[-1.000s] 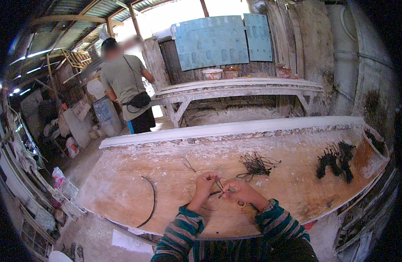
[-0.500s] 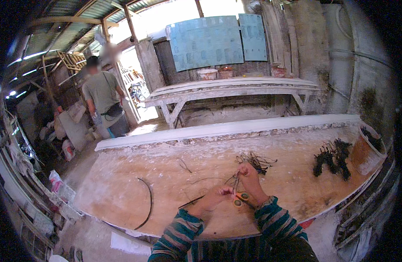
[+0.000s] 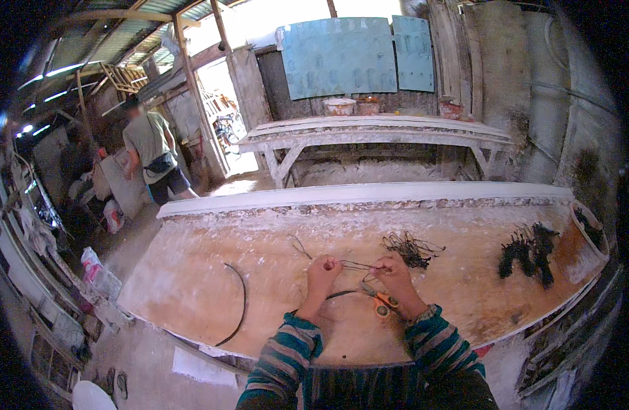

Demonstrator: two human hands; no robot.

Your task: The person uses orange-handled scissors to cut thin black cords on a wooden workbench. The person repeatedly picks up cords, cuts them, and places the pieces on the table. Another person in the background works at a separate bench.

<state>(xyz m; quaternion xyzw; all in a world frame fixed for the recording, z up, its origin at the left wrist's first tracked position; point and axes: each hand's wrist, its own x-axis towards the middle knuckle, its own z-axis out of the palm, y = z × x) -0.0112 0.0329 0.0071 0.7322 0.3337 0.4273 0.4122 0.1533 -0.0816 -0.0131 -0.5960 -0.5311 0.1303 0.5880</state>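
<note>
A thin dark cord [image 3: 357, 265] stretches between my two hands above the wooden tabletop. My left hand [image 3: 324, 272] pinches one end of it, and the fingers of my right hand [image 3: 391, 270] close on the other. Orange-handled scissors [image 3: 382, 309] show just below my right hand; whether they lie on the board or hang from that hand, I cannot tell. Beyond my right hand sits a loose bundle of dark cord loops [image 3: 413, 251]. A dark strip [image 3: 342, 294] runs between my wrists, and a small cord loop [image 3: 299, 246] rests past my left hand.
A long curved dark strip [image 3: 244, 301] lies at left on the table [image 3: 184, 287]. Knotted black cord bunches [image 3: 529, 254] and a tipped bucket [image 3: 582, 242] occupy the right end. A white ledge [image 3: 369, 198] borders the far side. Another person [image 3: 152, 147] walks at far left.
My left hand has moved up and away from the scissors, drawing the cord out between both hands. The right hand remains near the cord bundle. The other person has turned and stepped left.
</note>
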